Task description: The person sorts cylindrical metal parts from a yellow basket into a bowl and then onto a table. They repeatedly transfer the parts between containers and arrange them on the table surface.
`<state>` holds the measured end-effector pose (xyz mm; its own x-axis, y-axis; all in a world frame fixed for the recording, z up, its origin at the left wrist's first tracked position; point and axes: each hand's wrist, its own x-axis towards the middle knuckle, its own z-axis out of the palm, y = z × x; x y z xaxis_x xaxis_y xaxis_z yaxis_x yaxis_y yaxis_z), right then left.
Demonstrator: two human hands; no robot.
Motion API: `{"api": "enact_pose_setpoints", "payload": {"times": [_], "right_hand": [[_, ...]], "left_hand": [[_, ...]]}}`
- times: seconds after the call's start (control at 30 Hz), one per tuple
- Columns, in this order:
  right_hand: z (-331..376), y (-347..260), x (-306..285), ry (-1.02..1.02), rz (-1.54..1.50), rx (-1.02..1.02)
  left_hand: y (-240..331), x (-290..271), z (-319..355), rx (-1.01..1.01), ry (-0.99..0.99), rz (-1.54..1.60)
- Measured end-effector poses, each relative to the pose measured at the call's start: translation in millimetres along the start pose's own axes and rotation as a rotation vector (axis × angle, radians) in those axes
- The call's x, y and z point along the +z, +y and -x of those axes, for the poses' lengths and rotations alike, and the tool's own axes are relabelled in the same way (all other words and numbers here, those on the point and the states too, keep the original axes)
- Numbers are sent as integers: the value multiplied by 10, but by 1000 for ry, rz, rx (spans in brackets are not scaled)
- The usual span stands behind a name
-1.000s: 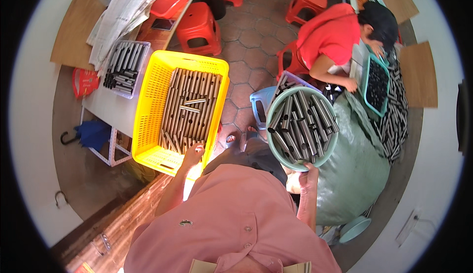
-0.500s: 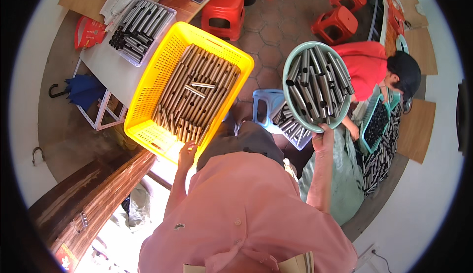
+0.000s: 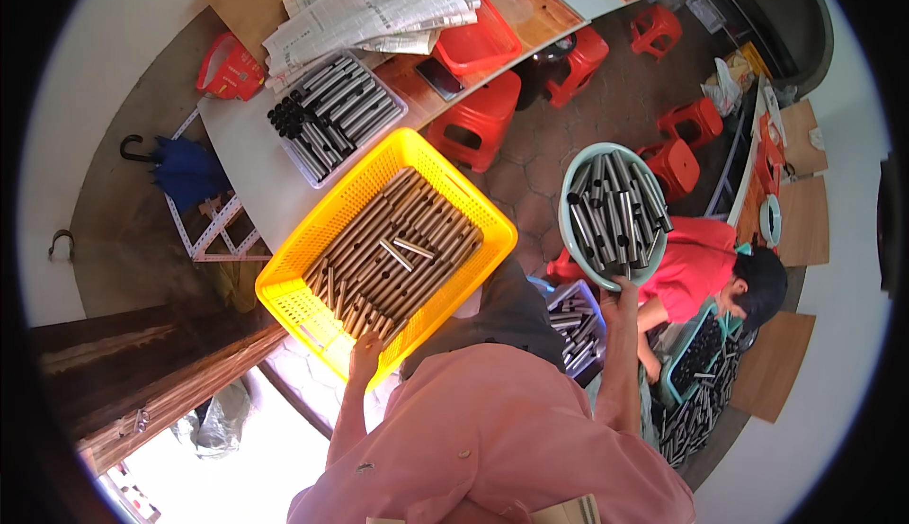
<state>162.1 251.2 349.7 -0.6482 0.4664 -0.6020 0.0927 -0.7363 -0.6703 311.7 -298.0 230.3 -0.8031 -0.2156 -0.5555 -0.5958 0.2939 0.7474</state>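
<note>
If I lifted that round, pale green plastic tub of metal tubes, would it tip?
The tub might tip, since the right hand grips it at the near rim. It's probably heavy for its size, because it's heaped with dark grey metal tubes. Those could slide or roll, as they look smooth and round.

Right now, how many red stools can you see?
6: two red stools along the table, one farther ahead, two just beyond the green basin, one partly hidden beside it. More may be hidden.

Glare burns out the lower left beside a dim wooden beam [image 3: 194, 384]; fisheye distortion bends the walls [image 3: 843, 335].
</note>
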Motion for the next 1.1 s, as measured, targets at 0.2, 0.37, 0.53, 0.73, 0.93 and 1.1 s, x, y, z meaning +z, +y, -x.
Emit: {"api": "enact_pose_setpoints", "payload": {"times": [0.2, 0.37, 0.53, 0.73, 0.93, 1.1], "right_hand": [[-780, -227, 508, -70, 104, 101], [-1844, -371, 688, -198, 157, 214], [-2775, -591, 1059, -294, 168, 215], [-3730, -1119, 1080, -236, 299, 248], [-4234, -1772, 1095, -254, 220, 232], [-4474, -2106, 976, -51, 150, 74]], "left_hand": [[352, 415, -177, 15, 146, -9], [971, 972, -452, -1, 244, 11], [1485, 1672, -886, -75, 385, 37], [2809, 2566, -1369, 13, 299, 78], [3834, 3176, -2134, 35, 28, -49], [3959, 3644, -2749, -108, -140, 38]]}}
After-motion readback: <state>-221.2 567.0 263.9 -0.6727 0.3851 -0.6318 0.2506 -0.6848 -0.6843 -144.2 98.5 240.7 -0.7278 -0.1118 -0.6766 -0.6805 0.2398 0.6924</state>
